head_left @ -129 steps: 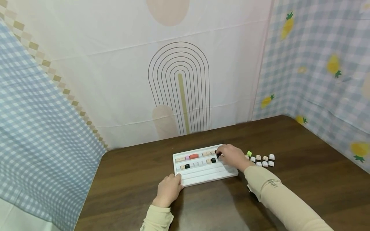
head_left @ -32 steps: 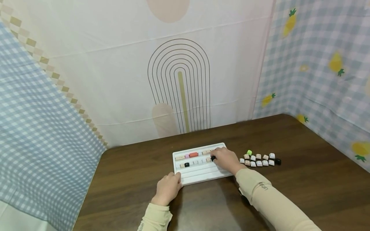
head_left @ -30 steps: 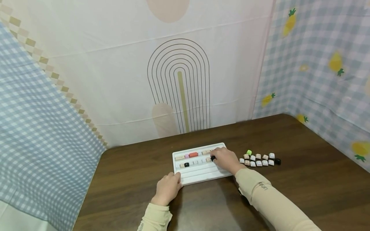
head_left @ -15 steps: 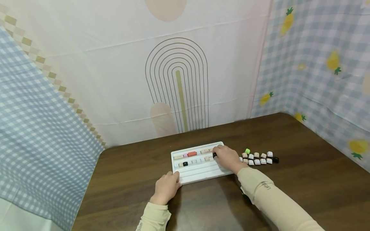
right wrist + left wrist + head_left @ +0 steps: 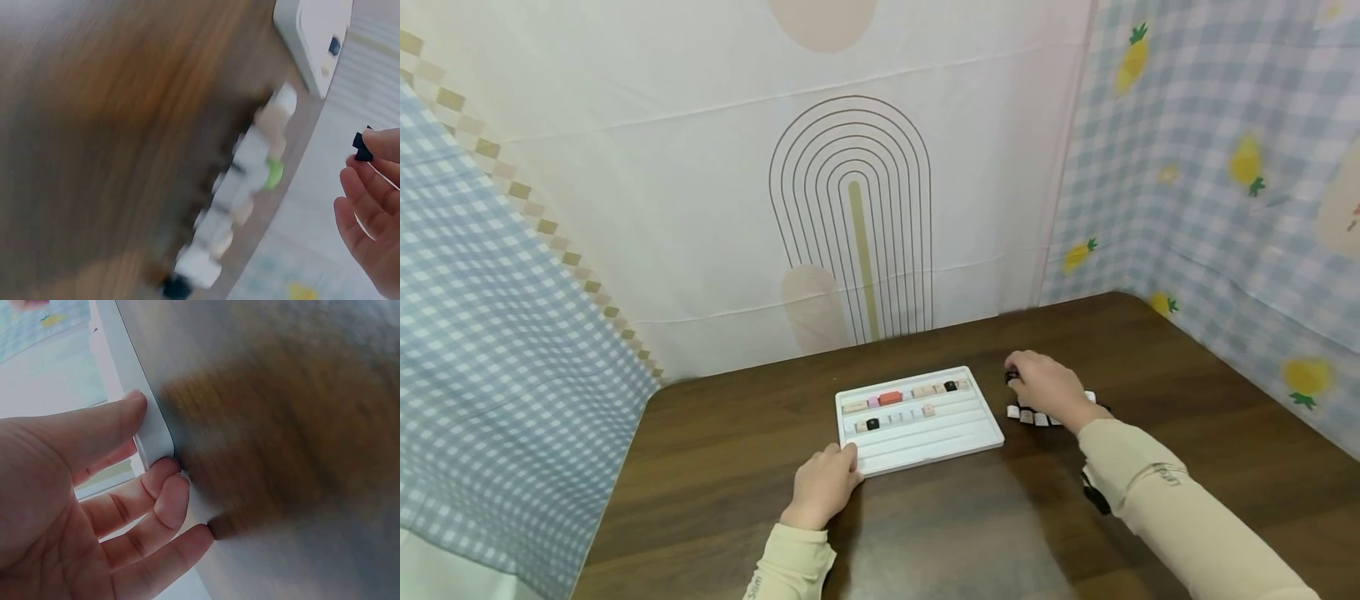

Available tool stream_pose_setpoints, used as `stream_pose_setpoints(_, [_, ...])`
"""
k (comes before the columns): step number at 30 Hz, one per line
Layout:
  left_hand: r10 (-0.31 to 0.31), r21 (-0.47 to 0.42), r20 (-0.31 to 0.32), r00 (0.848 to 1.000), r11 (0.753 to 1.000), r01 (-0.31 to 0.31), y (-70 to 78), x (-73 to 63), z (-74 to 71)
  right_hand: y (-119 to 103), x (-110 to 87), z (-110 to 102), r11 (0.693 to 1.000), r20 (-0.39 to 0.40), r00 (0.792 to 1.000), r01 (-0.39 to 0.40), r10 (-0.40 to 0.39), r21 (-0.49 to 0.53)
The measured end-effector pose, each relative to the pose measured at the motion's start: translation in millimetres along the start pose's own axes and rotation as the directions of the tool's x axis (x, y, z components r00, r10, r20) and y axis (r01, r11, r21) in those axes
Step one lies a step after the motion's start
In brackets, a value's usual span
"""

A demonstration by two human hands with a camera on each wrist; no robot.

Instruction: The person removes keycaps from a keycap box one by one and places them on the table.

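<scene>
Right hand (image 5: 1048, 387): I read its fingers as narrow, pinching a black key (image 5: 361, 149) above the surface (image 5: 730, 475), loose keys (image 5: 1041, 419) beneath the hand. Bearing that matters: white tray (image 5: 928, 443) lies left of these fingers, long axis running left-right, right end nearest them. Left hand (image 5: 823, 483) grips its near left corner.

We see a dark brown, wood-grained worktop (image 5: 715, 492) with a rounded back right corner and a pale sheen toward its near side. Directly on it we find a white tray (image 5: 925, 443), lying flat, and, to its right and apart from it, clustered white caps (image 5: 214, 225) and beige caps (image 5: 271, 121), a green cap (image 5: 273, 174), and a black cap (image 5: 177, 287) at the far end.
</scene>
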State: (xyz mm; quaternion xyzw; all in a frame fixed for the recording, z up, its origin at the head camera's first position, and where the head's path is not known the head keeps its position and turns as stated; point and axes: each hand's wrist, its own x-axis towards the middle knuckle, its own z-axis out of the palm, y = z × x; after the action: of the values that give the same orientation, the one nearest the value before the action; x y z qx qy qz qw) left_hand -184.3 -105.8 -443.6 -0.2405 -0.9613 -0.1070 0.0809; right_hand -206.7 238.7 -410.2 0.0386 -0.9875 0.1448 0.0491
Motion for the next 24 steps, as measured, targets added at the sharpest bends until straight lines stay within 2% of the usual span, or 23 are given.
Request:
stream_pose_setpoints(5, [0.001,0.007,-0.005,1.0,1.0,-0.001,-1.4,-0.2,0.1,19.5,-14.6,-9.8,1.0,0.023,1.0,0.012,-0.012,-0.014])
stream_pose_setpoints(9, [-0.002,0.012,-0.009,1.0,1.0,0.002,-2.8,-0.1,0.4,25.0,-27.7,-7.6,0.998,0.055,0.997,0.051,-0.049,-0.031])
stream_pose_setpoints(12, [-0.001,0.014,-0.011,1.0,1.0,0.001,-3.1,-0.6,-0.1,22.7,-36.5,-0.2,0.994,0.064,0.994,0.087,-0.083,-0.06])
stream_pose_setpoints(18, [0.004,0.021,-0.029,1.0,1.0,-0.003,-3.2,-2.0,-0.3,10.2,-47.3,19.4,0.969,0.025,0.985,0.174,-0.172,-0.175])
stream_pose_setpoints(24, [0.012,0.021,-0.043,0.999,1.0,-0.011,-1.3,-1.6,1.5,4.4,-49.7,26.5,0.95,-0.023,0.98,0.188,-0.199,-0.248])
